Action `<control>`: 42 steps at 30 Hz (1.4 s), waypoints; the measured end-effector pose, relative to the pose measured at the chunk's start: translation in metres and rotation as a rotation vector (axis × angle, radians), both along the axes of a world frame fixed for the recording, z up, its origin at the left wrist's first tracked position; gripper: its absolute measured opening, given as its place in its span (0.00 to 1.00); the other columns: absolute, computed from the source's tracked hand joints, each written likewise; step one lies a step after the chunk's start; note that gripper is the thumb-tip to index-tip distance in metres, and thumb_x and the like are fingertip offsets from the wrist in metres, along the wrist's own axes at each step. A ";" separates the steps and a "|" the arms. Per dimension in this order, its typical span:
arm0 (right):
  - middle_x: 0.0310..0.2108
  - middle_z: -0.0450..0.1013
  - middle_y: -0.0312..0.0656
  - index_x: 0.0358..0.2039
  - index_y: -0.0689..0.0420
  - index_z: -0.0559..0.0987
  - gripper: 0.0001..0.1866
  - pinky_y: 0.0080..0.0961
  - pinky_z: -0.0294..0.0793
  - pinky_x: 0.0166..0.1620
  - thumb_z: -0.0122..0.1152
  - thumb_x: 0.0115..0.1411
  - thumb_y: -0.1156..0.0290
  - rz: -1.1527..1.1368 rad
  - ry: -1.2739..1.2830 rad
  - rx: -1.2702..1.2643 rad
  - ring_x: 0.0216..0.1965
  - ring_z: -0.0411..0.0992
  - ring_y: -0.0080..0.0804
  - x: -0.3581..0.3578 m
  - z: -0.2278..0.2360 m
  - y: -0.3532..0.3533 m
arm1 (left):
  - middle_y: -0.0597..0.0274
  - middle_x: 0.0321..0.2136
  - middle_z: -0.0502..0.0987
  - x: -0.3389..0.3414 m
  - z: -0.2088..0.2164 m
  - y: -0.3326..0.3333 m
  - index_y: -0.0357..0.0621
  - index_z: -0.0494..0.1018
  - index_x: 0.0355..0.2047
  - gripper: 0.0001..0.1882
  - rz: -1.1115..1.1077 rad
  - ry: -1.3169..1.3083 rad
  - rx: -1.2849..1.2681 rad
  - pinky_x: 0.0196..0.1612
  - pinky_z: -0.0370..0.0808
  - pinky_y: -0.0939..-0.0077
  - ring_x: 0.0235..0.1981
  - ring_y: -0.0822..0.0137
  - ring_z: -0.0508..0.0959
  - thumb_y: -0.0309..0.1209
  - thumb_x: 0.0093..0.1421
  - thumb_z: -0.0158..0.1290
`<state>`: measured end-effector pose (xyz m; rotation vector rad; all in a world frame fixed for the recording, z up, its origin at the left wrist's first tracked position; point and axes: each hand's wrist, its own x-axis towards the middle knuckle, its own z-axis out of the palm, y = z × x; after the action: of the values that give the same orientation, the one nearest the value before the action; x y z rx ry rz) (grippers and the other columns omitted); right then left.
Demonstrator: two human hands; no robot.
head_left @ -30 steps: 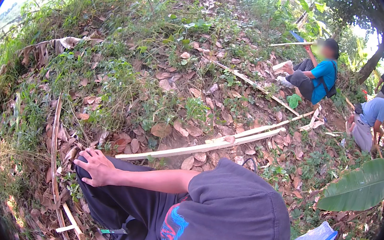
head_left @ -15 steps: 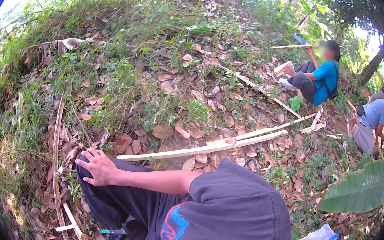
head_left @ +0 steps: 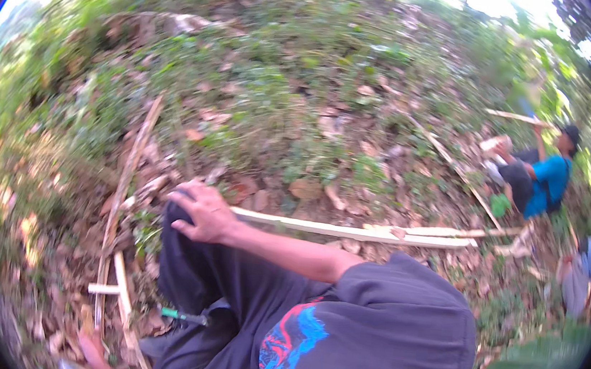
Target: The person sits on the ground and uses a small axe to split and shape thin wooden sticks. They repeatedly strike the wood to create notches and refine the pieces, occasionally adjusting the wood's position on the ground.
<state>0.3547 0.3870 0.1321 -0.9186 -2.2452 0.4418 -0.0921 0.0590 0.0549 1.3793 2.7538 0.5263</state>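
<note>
My right hand [head_left: 202,212] rests palm down on my raised knee, its fingers spread and nothing in them. At the lower left edge, my left hand [head_left: 96,356] shows only in part and blurred, low beside pale wooden strips. One short strip [head_left: 123,289] lies there with a small crosspiece [head_left: 104,289] beside it. A slim green-and-dark tool [head_left: 184,315], like a small knife, is by my dark trouser leg. Beyond my knee, a long pale split strip [head_left: 348,230] lies across dry leaves.
A long brownish strip [head_left: 126,181] lies on the left. Another strip [head_left: 456,165] slants across the leafy slope. At the right sits a person in a teal shirt [head_left: 549,184], holding a strip. Another person [head_left: 581,272] bends at the right rim. A large green leaf [head_left: 543,362] hangs nearby.
My view has tilted and shifted left, blurring the scene. Part of my left hand has come into view at the lower left. My right hand stays on the knee.
</note>
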 end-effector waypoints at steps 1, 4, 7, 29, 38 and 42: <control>0.58 0.67 0.52 0.55 0.55 0.74 0.28 0.49 0.61 0.64 0.65 0.57 0.56 0.057 0.053 0.061 0.63 0.62 0.52 0.003 -0.006 0.003 | 0.35 0.37 0.78 -0.004 0.001 -0.022 0.32 0.75 0.47 0.29 0.045 0.035 -0.014 0.47 0.72 0.50 0.39 0.37 0.76 0.49 0.61 0.59; 0.49 0.71 0.48 0.46 0.59 0.76 0.17 0.44 0.67 0.58 0.63 0.58 0.69 0.232 0.134 0.223 0.55 0.68 0.49 -0.003 -0.006 -0.013 | 0.40 0.38 0.78 0.036 0.003 0.017 0.35 0.75 0.49 0.30 0.166 -0.214 -0.051 0.47 0.72 0.51 0.41 0.38 0.76 0.50 0.58 0.61; 0.38 0.72 0.48 0.43 0.61 0.75 0.13 0.38 0.76 0.47 0.61 0.59 0.70 0.566 0.093 -0.083 0.43 0.73 0.49 -0.062 -0.032 -0.049 | 0.43 0.37 0.79 0.066 -0.015 0.004 0.35 0.76 0.44 0.18 0.142 -0.252 0.147 0.44 0.73 0.56 0.40 0.43 0.78 0.33 0.57 0.63; 0.34 0.78 0.55 0.35 0.63 0.77 0.19 0.45 0.72 0.43 0.64 0.53 0.58 0.717 -0.776 -0.185 0.39 0.77 0.52 -0.129 -0.139 -0.145 | 0.52 0.36 0.75 0.070 -0.083 0.003 0.44 0.78 0.48 0.20 0.090 -0.119 0.242 0.43 0.76 0.58 0.39 0.50 0.79 0.27 0.53 0.63; 0.31 0.73 0.38 0.44 0.65 0.75 0.14 0.26 0.72 0.32 0.52 0.69 0.66 0.708 -0.241 -1.015 0.30 0.72 0.26 -0.101 -0.093 -0.103 | 0.54 0.43 0.76 0.076 -0.007 0.011 0.43 0.76 0.47 0.15 0.099 -0.080 0.347 0.44 0.78 0.57 0.40 0.50 0.81 0.27 0.58 0.60; 0.33 0.67 0.37 0.53 0.61 0.65 0.12 0.15 0.66 0.17 0.47 0.73 0.70 0.566 0.193 -1.467 0.18 0.65 0.18 -0.091 -0.102 -0.103 | 0.55 0.43 0.77 0.074 -0.016 0.016 0.42 0.78 0.45 0.14 0.137 -0.032 0.320 0.46 0.76 0.59 0.43 0.52 0.79 0.28 0.58 0.61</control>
<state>0.2638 0.2839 0.0298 -0.7152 -1.7005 2.4615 -0.0180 0.0750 0.0393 1.2192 2.8453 1.0247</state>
